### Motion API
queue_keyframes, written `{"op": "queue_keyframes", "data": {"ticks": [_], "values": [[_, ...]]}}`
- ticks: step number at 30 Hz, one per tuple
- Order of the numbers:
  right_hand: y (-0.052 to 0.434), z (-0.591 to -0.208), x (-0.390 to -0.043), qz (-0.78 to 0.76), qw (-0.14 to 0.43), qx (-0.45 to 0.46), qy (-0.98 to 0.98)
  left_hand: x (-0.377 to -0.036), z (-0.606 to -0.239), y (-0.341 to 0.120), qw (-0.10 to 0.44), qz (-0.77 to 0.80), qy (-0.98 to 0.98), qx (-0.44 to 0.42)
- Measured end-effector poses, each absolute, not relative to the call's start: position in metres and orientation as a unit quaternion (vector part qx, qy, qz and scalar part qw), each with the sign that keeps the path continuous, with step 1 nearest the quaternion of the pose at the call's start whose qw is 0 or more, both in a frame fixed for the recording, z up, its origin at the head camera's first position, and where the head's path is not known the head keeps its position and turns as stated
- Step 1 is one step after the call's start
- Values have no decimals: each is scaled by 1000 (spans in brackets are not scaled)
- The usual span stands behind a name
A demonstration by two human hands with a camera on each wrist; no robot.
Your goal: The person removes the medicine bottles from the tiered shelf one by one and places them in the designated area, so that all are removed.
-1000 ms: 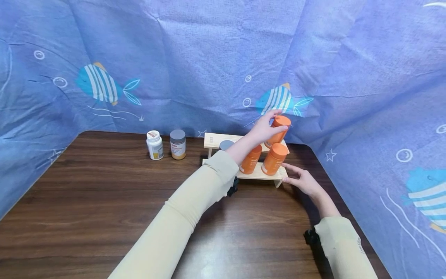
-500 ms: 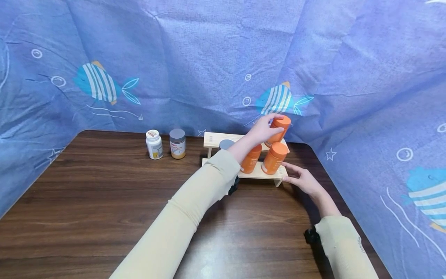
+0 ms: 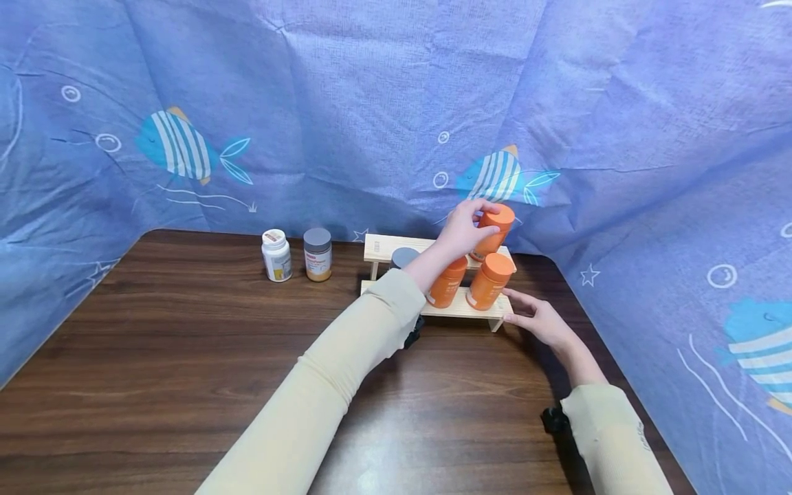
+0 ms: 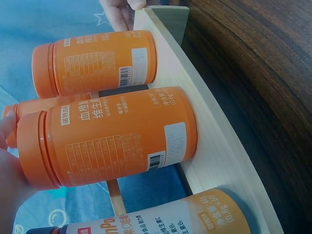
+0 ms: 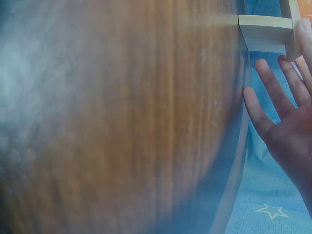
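In the head view my left hand (image 3: pixel 460 230) holds an orange supplement bottle (image 3: pixel 491 237) near its cap, at the right of the upper step of a wooden two-step rack (image 3: pixel 396 246). Thumb and fingers lie to either side of it. Two similar bottles, a right one (image 3: pixel 489 283) and a left one (image 3: pixel 447 285), stand on the lower step. My right hand (image 3: pixel 544 323) touches the lower step's right end with thumb and index fingertips; its other fingers are straight and spread in the right wrist view. The held bottle is mostly hidden behind the others in the left wrist view.
A grey-capped bottle (image 3: pixel 403 257) stands on the lower step, partly hidden by my left arm. To the rack's left on the wooden table (image 3: pixel 185 330) are a white bottle (image 3: pixel 276 256) and a grey-capped jar (image 3: pixel 318 256). Blue fish-print cloth (image 3: pixel 371 103) hangs behind and at the right.
My left thumb has drawn back to the left along the held bottle, and that bottle has shifted very slightly left. The right hand has stayed at the rack's end.
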State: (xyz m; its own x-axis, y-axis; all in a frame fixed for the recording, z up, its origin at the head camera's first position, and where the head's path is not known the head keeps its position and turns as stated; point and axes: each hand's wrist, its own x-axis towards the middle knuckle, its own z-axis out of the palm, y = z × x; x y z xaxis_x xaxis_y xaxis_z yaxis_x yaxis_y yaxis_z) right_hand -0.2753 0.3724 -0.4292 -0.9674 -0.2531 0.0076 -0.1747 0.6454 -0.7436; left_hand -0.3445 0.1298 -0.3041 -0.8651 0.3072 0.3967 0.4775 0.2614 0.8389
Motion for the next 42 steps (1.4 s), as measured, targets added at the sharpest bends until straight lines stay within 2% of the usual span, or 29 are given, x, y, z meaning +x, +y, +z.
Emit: {"op": "queue_keyframes", "data": {"ticks": [7,16,29,42], "values": [[367,-422,-271,-415,50,-124,900,-345,-306,129,107,-545,-795,-245],[349,-398,-253,-423,59,-120,896,-345,-308,125,114,-517,-810,-251],[372,-430,-275,-419,49,-124,898,-345,-305,125,89,-513,-814,-259],[373,-430,-276,-407,47,-119,904,-344,-306,123,95,-512,-813,-260]]}}
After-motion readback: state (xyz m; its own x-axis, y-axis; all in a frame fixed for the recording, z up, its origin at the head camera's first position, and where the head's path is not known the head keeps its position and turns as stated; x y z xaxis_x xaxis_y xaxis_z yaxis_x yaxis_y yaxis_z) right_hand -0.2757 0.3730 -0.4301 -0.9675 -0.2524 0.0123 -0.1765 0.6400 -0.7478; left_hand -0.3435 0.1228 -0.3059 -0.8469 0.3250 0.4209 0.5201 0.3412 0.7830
